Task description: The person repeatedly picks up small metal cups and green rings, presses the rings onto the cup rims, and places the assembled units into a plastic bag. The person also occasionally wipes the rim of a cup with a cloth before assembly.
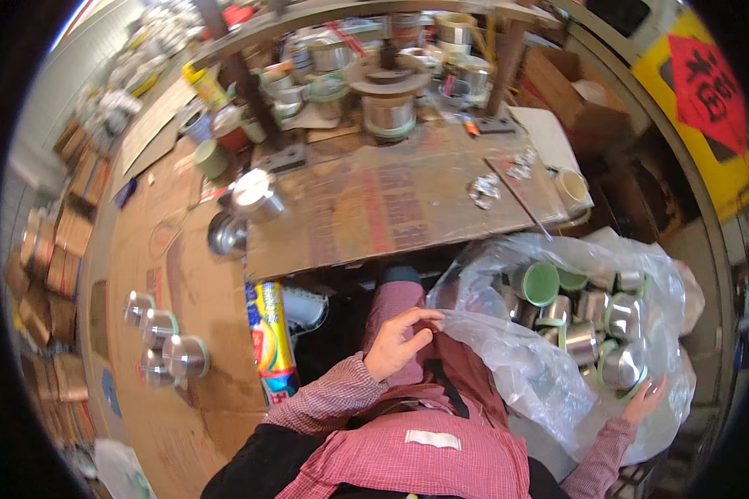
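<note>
My left hand [399, 343] pinches the edge of a clear plastic bag [508, 349] above my lap. The bag sags open at my right. Several steel cups [620, 366] with pale green rims lie jumbled in it, and one shows its green inside [541, 283]. At the bag's lower right, my right hand [643, 403] has its fingers apart beside the nearest cup, seemingly touching its rim; no firm grip shows.
A cardboard-covered bench holds a press with a steel cup [389, 115] beneath its round plate. Two shiny cups [258, 195] stand at the bench's left. Several more cups [185, 356] are grouped farther left. A thin rod [518, 195] and crumpled foil [484, 190] lie at right.
</note>
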The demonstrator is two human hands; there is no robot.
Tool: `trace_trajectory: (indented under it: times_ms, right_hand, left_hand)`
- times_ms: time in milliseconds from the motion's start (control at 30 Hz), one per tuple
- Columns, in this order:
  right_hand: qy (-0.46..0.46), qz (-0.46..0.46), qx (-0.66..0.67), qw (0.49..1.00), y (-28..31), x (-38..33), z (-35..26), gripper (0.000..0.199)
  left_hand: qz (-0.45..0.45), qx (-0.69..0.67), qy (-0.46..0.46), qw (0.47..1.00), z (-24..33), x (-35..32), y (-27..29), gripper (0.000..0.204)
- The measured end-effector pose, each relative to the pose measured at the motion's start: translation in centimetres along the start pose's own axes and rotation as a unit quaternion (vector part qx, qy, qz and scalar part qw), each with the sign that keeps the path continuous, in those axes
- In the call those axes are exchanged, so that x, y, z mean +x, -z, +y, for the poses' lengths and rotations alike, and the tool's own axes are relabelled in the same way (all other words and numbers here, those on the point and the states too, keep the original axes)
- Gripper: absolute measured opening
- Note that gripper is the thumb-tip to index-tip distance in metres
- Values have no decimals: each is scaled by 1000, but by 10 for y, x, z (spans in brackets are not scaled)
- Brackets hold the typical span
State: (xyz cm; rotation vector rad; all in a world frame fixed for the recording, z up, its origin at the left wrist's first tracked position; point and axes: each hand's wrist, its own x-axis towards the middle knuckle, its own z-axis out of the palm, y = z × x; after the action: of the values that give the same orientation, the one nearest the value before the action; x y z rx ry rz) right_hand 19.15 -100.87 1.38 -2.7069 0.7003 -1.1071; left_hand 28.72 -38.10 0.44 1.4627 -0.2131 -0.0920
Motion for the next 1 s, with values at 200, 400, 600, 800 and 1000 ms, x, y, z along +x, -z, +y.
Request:
trace_trajectory:
  times_ms: [200, 400, 600, 800, 1000]
  right_hand:
    - [88, -111, 23, 990, 0, 0, -26, 39]
    - [271, 7, -26, 962, -9, 14, -115, 51]
    - [217, -6, 94, 972, -13, 20, -217, 34]
    - [342, -39, 129, 930, -40, 38, -264, 23]
    - [323, -173, 219, 904, -56, 20, -335, 21]
  left_hand:
    - [104, 105, -39, 988, 40, -36, 46, 28]
    - [411, 400, -89, 815, 77, -111, 244, 33]
    - [639, 603, 215, 427, 90, -241, 504, 76]
    - [633, 407, 253, 608, 55, -318, 583, 105]
    - [462, 409, 205, 759, 74, -257, 468, 101]
